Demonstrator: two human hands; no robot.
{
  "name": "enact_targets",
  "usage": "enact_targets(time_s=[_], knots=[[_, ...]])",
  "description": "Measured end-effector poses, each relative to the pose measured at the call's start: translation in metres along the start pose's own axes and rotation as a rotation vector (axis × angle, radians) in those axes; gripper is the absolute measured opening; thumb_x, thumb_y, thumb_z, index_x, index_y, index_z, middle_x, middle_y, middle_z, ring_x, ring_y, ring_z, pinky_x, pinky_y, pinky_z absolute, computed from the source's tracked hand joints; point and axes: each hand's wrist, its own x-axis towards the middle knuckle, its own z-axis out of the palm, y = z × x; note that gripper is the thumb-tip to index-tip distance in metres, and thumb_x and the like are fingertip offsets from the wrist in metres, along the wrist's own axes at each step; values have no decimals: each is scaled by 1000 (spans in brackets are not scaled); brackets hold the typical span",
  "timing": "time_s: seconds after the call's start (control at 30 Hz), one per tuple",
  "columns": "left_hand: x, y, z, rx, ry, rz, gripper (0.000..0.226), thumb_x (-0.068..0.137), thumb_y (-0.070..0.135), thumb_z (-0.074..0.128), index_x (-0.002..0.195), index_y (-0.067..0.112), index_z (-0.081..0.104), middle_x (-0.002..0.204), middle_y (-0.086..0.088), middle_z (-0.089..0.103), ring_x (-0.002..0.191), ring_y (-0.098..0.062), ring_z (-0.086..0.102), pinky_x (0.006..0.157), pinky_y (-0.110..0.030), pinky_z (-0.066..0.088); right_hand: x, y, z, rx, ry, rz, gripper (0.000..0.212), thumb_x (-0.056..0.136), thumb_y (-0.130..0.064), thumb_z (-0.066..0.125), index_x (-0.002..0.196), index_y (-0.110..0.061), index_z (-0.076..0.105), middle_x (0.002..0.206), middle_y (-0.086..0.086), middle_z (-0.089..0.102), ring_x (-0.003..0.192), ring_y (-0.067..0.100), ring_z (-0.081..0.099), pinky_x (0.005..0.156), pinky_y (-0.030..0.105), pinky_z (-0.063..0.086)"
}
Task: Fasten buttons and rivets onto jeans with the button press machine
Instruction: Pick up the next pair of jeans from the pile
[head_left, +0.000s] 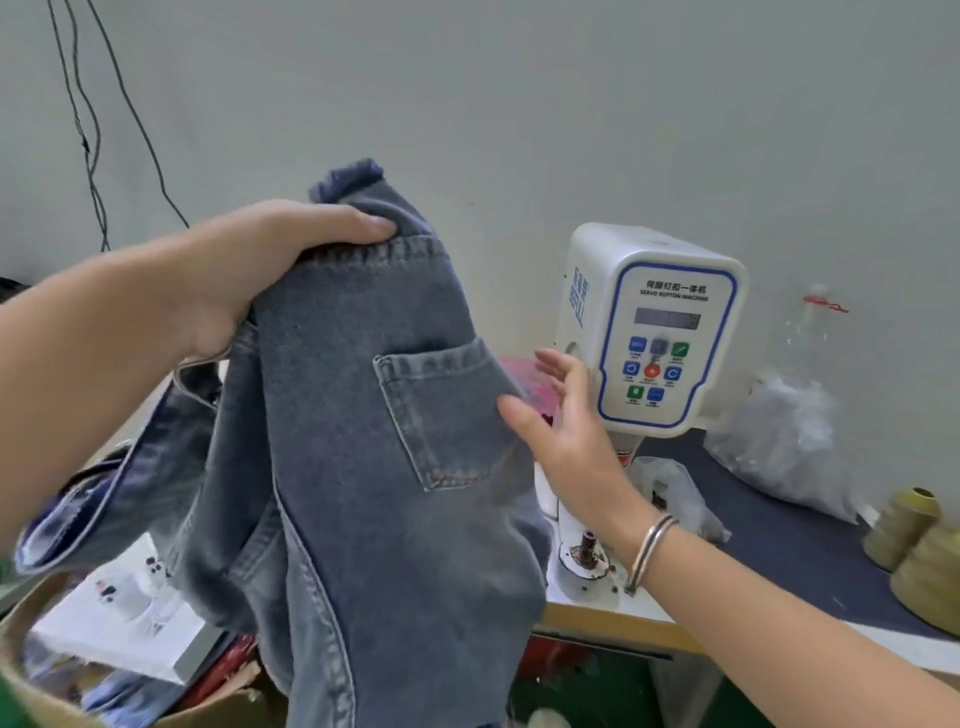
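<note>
Overhead, the left hand gripped the blue jeans by the waistband, thumb curled over the seam, holding them up to the left of the servo button machine. The right hand was spread with straight fingers, its thumb touching the cloth beside the back pocket, two silver bangles on its wrist. Below the jeans and left of the machine sat a cardboard box with papers and bits of cloth inside; what else it held could not be told. Right of the machine, a clear plastic bag of whitish material lay on the dark tabletop, and farther right two cones of yellow thread stood near the tabletop's edge. The machine's lower die sat uncovered by the front edge, just beneath the right wrist.
</note>
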Motion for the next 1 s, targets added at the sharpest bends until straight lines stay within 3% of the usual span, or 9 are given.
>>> enact_targets(time_s=[0.1, 0.23, 0.3, 0.4, 0.47, 0.53, 0.67, 0.83, 1.0], knots=[[11, 12, -5, 192, -100, 49, 101, 21, 61, 85, 106, 9, 69, 117, -23, 65, 111, -40, 61, 102, -57, 42, -2, -10, 1, 168, -212, -246, 47, 84, -31, 56, 129, -35, 41, 135, -11, 49, 129, 5, 44, 106, 25, 37], [15, 9, -10, 113, -384, 36, 65, 12, 49, 92, 70, 23, 78, 76, -6, 75, 70, -20, 73, 65, -37, 60, 13, -39, 10, 423, -551, 76, 61, 78, -42, 66, 131, -18, 47, 136, 23, 49, 123, 33, 50, 92, 42, 48], [16, 4, -5, 60, -544, 28, 58, 17, 47, 94, 67, 22, 77, 72, -4, 74, 64, -17, 72, 54, -28, 57, 16, -33, 11, 352, -617, 154, 46, 86, -34, 64, 127, -24, 45, 129, 11, 57, 128, 34, 46, 88, 31, 52], [21, -5, 6, -51, -802, -76, 47, 37, 37, 95, 78, 22, 78, 81, -7, 76, 72, -19, 73, 59, -28, 58, 8, -21, 8, 437, -626, 97, 72, 80, -28, 71, 140, -32, 30, 126, -20, 59, 120, 6, 54, 93, 21, 48], [24, -8, 16, -70, -1012, -173, 33, 67, 24, 84, 99, 18, 76, 97, -8, 75, 88, -20, 72, 72, -31, 58, 2, -21, 3, 438, -576, 42, 108, 68, -31, 80, 151, -25, 12, 145, -6, 44, 128, 13, 49, 100, 31, 45], [26, -13, 21, 3, -1164, -203, 31, 80, 20, 74, 110, 14, 71, 107, -7, 72, 99, -20, 69, 82, -31, 56, 0, -22, 0, 411, -586, 42, 94, 72, -21, 72, 149, -26, 20, 146, 2, 43, 129, 18, 48, 101, 36, 45], [30, -26, 20, 357, -1126, -309, 62, 59, 32, 89, 108, 0, 66, 106, -21, 70, 99, -36, 67, 85, -42, 54, -8, -22, -19, 200, -697, 142, 25, 67, -27, 73, 92, -27, 73, 95, -3, 72, 93, 12, 67, 79, 23, 52], [31, -61, 13, 544, -966, -422, 33, 59, 24, 90, 85, 20, 70, 90, 0, 76, 85, -17, 73, 66, -23, 56, -17, -13, -44, 739, -442, 207, 29, 61, -13, 70, 89, -16, 76, 88, 5, 73, 82, 18, 70, 71, 27, 56], [27, -111, 18, 630, -970, -471, 28, 75, 33, 80, 99, 31, 66, 98, 18, 72, 94, 0, 67, 75, -12, 50, -27, 7, -54, 757, -329, 308, 39, 60, 1, 65, 95, -13, 75, 96, 12, 72, 89, 26, 70, 72, 33, 56]])
